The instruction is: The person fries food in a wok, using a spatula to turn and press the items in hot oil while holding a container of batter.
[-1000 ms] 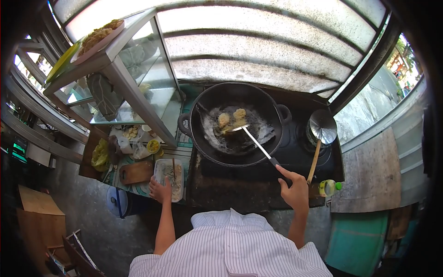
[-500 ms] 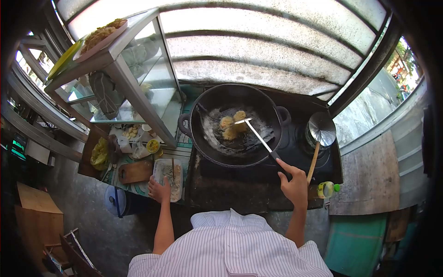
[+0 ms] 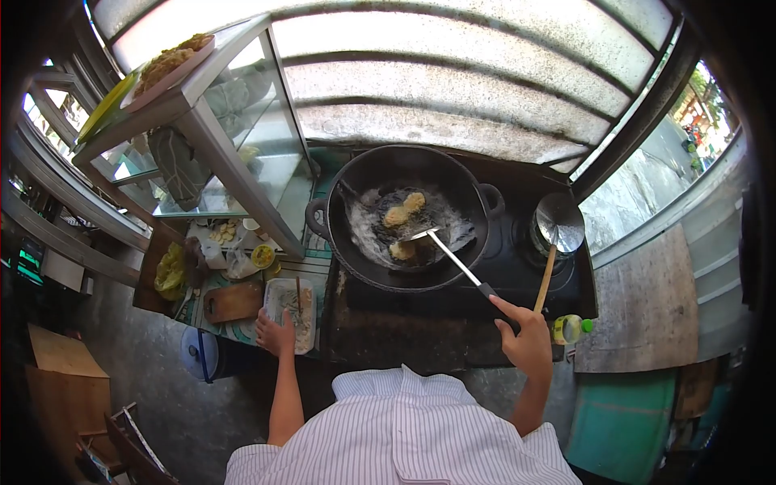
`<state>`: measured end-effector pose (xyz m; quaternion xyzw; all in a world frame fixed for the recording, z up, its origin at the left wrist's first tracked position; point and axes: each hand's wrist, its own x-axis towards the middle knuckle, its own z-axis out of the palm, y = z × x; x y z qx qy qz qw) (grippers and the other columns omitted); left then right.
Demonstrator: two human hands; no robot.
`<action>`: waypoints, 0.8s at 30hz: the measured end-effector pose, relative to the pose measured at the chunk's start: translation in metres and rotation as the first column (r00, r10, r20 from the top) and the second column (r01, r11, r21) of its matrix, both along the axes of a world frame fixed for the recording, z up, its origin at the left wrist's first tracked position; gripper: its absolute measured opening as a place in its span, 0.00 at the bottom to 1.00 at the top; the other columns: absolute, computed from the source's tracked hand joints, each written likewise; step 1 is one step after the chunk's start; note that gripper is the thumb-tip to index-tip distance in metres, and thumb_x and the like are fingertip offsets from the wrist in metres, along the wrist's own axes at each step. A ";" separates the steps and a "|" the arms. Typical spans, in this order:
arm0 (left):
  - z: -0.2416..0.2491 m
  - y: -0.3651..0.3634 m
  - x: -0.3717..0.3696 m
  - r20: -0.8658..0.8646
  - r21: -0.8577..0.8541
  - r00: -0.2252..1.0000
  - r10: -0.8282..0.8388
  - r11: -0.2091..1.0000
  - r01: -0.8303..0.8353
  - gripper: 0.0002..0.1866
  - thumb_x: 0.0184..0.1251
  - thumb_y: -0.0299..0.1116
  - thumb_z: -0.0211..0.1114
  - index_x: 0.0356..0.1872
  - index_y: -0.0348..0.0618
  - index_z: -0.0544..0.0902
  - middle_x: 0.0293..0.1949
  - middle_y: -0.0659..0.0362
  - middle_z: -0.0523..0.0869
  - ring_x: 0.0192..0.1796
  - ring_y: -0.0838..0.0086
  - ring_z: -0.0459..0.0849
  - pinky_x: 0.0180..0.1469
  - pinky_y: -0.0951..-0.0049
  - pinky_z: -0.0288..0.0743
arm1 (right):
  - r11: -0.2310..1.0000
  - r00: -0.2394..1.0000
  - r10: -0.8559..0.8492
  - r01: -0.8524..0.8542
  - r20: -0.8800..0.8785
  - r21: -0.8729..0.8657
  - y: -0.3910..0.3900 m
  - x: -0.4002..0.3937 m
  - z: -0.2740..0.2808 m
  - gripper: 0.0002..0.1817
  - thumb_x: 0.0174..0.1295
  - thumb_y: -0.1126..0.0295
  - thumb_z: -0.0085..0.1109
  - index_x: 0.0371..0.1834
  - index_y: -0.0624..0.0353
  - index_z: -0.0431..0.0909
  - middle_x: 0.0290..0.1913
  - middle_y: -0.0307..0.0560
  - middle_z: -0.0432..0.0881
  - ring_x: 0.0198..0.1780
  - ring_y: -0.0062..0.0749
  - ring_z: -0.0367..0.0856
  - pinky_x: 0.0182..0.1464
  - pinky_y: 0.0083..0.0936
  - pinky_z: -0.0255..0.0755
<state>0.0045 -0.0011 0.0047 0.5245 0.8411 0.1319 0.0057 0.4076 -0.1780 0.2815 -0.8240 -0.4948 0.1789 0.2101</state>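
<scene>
My right hand (image 3: 525,333) is closed on the dark handle of a metal spatula (image 3: 457,259), its index finger stretched along the handle. The spatula's head is inside a large black wok (image 3: 356,257), beside a fried piece (image 3: 402,250) in bubbling oil. Two more golden pieces (image 3: 404,210) float touching each other farther back. My left hand (image 3: 275,333) rests with fingers apart at the near left edge of a clear plastic tub (image 3: 305,331) holding pale batter and a stick.
Left are a wooden board (image 3: 233,302), a yellow-green bag (image 3: 170,273) and a glass cabinet (image 3: 242,137) with a plate of food (image 3: 171,69) on top. Right are a ladle (image 3: 559,226) over a burner and a green-capped bottle (image 3: 567,329).
My right hand has moved right and toward me, drawing the spatula's head nearer in the wok. The fried pieces have shifted, one now apart from the others.
</scene>
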 end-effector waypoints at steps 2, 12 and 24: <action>-0.001 0.001 -0.001 0.006 -0.010 1.000 0.001 1.000 -0.001 0.34 0.61 0.57 0.60 0.63 0.47 0.67 0.56 0.53 0.74 0.61 0.57 0.71 0.60 0.52 0.61 | 0.978 0.995 0.066 -0.049 -0.074 0.202 -0.005 0.007 -0.010 0.23 0.55 0.76 0.60 0.56 0.51 0.79 0.38 0.58 0.83 0.39 0.52 0.82 0.43 0.36 0.72; -0.005 -0.001 -0.002 0.000 0.018 1.000 0.002 1.000 -0.002 0.35 0.60 0.58 0.61 0.63 0.47 0.67 0.56 0.52 0.74 0.61 0.57 0.71 0.60 0.52 0.61 | 0.968 0.933 -0.049 0.133 -0.357 0.214 0.022 0.004 -0.056 0.21 0.64 0.73 0.53 0.61 0.61 0.70 0.30 0.52 0.81 0.27 0.33 0.80 0.33 0.27 0.73; -0.005 0.001 -0.002 -0.011 0.008 1.000 0.004 1.000 -0.004 0.34 0.60 0.57 0.61 0.62 0.48 0.67 0.57 0.53 0.74 0.61 0.58 0.70 0.60 0.53 0.61 | 0.894 0.151 -0.204 0.431 -0.967 -0.122 0.054 -0.016 -0.084 0.17 0.74 0.67 0.41 0.64 0.54 0.61 0.21 0.33 0.60 0.14 0.12 0.54 0.13 0.14 0.50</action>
